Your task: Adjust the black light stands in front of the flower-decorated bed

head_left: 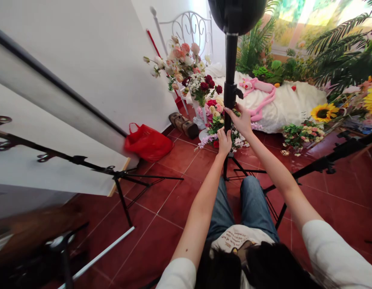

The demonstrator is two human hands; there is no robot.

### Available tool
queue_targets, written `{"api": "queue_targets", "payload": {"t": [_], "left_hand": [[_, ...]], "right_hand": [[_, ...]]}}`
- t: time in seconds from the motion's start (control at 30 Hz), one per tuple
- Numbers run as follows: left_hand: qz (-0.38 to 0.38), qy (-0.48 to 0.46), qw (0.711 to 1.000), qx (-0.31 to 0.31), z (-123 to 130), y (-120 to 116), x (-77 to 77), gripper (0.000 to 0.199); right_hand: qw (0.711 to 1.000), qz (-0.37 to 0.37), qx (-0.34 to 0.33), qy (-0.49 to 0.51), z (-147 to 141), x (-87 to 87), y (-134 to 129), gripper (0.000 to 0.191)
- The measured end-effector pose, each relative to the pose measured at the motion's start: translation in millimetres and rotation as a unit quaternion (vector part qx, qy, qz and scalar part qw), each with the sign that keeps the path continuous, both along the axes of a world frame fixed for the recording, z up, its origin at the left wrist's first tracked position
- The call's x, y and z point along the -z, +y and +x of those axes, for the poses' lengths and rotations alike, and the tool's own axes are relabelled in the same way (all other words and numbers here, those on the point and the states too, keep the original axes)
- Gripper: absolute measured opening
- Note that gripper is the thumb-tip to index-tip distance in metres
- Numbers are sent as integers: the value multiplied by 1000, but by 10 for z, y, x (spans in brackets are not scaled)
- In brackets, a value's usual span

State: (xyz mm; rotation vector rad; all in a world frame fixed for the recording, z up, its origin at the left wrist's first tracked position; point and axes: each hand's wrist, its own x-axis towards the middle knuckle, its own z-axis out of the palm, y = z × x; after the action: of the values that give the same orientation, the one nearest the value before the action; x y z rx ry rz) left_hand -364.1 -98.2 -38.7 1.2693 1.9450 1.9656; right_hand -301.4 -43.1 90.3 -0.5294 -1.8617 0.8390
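Stand (230, 66) rises through the grip — left hand (224, 142) curled round it, right hand (242, 121) clasping just above — tripod legs (225, 168) below.

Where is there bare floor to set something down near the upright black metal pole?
Bare red tiles lie between the black metal tripod at left and the blue denim jeans. It's crowded around the black pole: splayed black legs, multicoloured flowers behind.

Middle tripod stand (230, 92): on the floor (170, 196), before the bed (291, 106)
Plush panther (264, 86): on the bed
Handled bag (151, 143): floor, left of the middle tripod stand
Left tripod (80, 159): nearer than the bag
Sunflowers (324, 112): right, beyond the right tripod (330, 157)
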Motion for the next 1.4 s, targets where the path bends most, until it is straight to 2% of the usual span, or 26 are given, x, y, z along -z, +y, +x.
{"api": "queue_targets", "payload": {"t": [0.13, 0.3, 0.4, 0.63, 0.83, 0.93, 1.07, 1.17, 1.27, 1.4], "left_hand": [[-1, -17, 1000, -19, 17, 31, 0, 59], [-6, -32, 999, -43, 33, 47, 35, 58], [-5, -22, 999, -45, 26, 40, 45, 60], [-23, 1, 999, -45, 10, 8, 16, 59], [-17, 11, 998, -53, -1, 18, 45, 63], [-11, 23, 998, -55, -9, 29, 68, 68], [-7, 23, 998, -58, -13, 30, 74, 66], [-11, 16, 998, -55, -14, 30, 69, 62], [-11, 12, 998, -54, -17, 33, 66, 60], [-8, 13, 999, -48, -23, 25, 63, 62]], "right_hand": [[1000, 19, -2, -19, 1, -90, 49, 52], [1000, 6, -5, -23, 64, -14, 21, 56], [999, 8, -27, -23, 182, 129, 30, 56], [990, 73, -49, -110, 419, 682, 208, 57], [981, 93, -49, -163, 350, 838, 317, 59], [987, 44, -53, -147, 252, 900, 370, 60], [993, -99, -28, -61, 95, 1021, 391, 54], [980, -195, -17, 33, 12, 1106, 334, 49], [962, -255, -3, 97, -29, 1148, 274, 49], [942, -323, 34, 82, -75, 1112, 303, 52]]}}
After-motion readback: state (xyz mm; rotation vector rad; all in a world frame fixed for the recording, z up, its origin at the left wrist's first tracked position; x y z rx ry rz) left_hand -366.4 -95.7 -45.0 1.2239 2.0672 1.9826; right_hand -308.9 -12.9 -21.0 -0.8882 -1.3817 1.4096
